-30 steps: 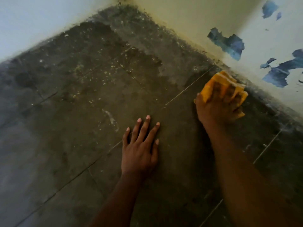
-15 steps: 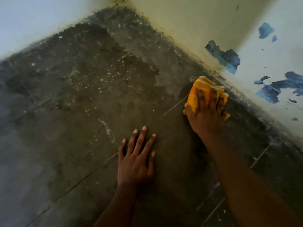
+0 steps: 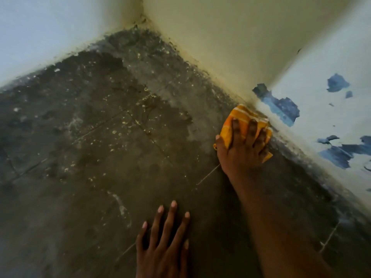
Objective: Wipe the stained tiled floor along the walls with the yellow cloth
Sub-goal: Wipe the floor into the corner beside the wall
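Observation:
The yellow cloth, bunched and striped, lies on the dark stained tiled floor right against the foot of the right wall. My right hand presses down on the cloth with fingers spread over it, covering most of it. My left hand rests flat on the floor nearer to me, fingers apart, holding nothing. Pale specks and smears cover the tiles toward the room corner.
The left wall meets the right wall in a corner at the top. Blue patches of peeled paint mark the right wall just beyond the cloth. Thin grout lines cross the floor.
My right hand has slid the cloth along the right wall toward the corner. The view has tilted up, so more of the corner shows and my left hand sits lower in frame.

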